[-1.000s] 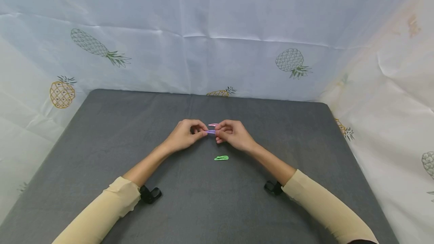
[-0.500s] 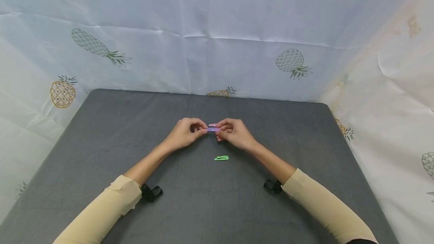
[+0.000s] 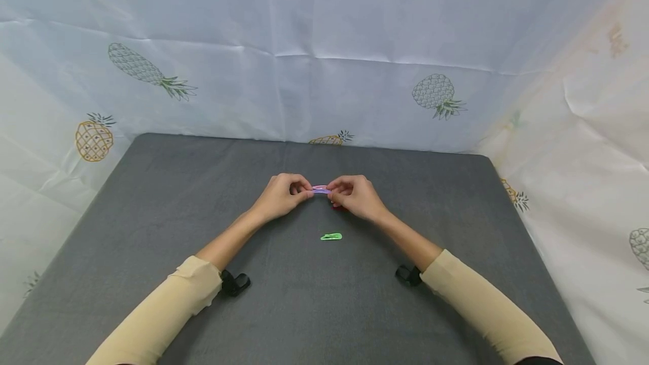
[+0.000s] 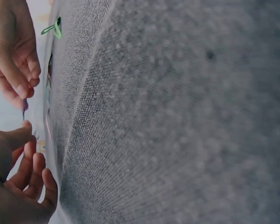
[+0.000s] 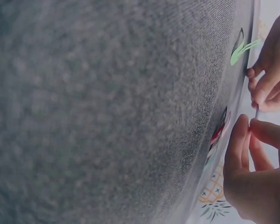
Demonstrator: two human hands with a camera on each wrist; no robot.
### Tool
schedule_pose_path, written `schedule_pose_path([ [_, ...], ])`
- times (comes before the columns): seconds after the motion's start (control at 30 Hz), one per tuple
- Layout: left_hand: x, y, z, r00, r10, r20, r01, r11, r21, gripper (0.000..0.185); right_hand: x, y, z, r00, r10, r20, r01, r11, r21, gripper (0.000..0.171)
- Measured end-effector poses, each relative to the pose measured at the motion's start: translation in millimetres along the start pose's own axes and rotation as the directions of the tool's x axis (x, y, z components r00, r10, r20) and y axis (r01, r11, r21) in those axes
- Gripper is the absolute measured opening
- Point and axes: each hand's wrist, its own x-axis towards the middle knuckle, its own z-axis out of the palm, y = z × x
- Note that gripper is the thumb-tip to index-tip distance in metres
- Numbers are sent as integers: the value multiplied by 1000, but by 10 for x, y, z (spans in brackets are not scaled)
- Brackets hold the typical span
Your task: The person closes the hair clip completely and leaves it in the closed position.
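Observation:
A purple snap hair clip point(image 3: 321, 191) is stretched between my two hands, above the grey table. My left hand point(image 3: 280, 197) pinches its left end between thumb and forefinger, the other fingers loosely bent. At the opposite end my right hand point(image 3: 358, 198) pinches it the same way. Just behind lies a pink hair clip point(image 3: 319, 187), partly covered by the purple one in the head view. A green hair clip point(image 3: 332, 236) rests on the table nearer to me. Something red point(image 3: 337, 206) shows below the right fingers, mostly hidden.
In the right wrist view, several blurred coloured items point(image 5: 217, 134) lie on the table beyond the fingers. The grey table point(image 3: 284, 308) ends at a white pineapple-print cloth point(image 3: 355, 21) hanging behind and on the sides. A black wrist mount point(image 3: 235, 284) sits at the left cuff.
Both hands have moved slightly farther away and to the right with the purple clip, which now overlaps the pink one in view. A red bit has appeared below the right fingers.

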Motion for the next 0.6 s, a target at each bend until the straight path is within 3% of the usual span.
schedule_pose_path([
  [0.6,52,22,27,995,-74,67,71,997,43,4,52,19,26,1000,-8,22,11,990,-142,14],
])
